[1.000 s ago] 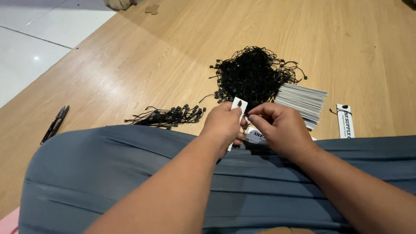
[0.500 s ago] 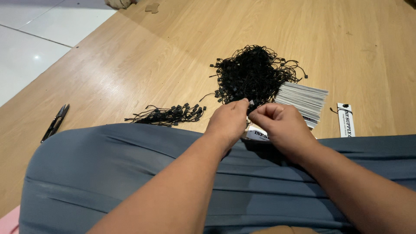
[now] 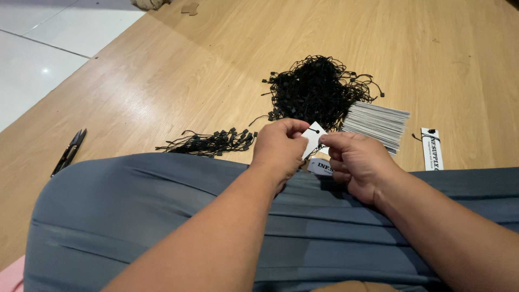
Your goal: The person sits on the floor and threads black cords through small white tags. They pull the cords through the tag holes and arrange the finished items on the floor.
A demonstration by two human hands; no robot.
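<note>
My left hand point(image 3: 280, 147) pinches a small white paper tag point(image 3: 313, 138) with a punched hole near its top. My right hand point(image 3: 357, 163) sits just to the right, its fingers closed on a thin black string loop at the tag's lower edge. A second white tag with dark print point(image 3: 320, 166) lies under both hands on the folded grey-blue fabric point(image 3: 162, 216) across my lap. Beyond the hands a tangled heap of black string loops point(image 3: 318, 89) rests on the wooden floor, beside a stack of white tags point(image 3: 377, 124).
A smaller bundle of black string loops point(image 3: 211, 143) lies left of my hands. Black thread snips point(image 3: 68, 152) rest at the far left on the wooden floor point(image 3: 178, 70). One strung white tag point(image 3: 432, 148) lies at the right. White tiles point(image 3: 38, 54) border the wood.
The tag was lowered between my hands half a second ago and is raised again now. My right hand has shifted slightly right and down along the string.
</note>
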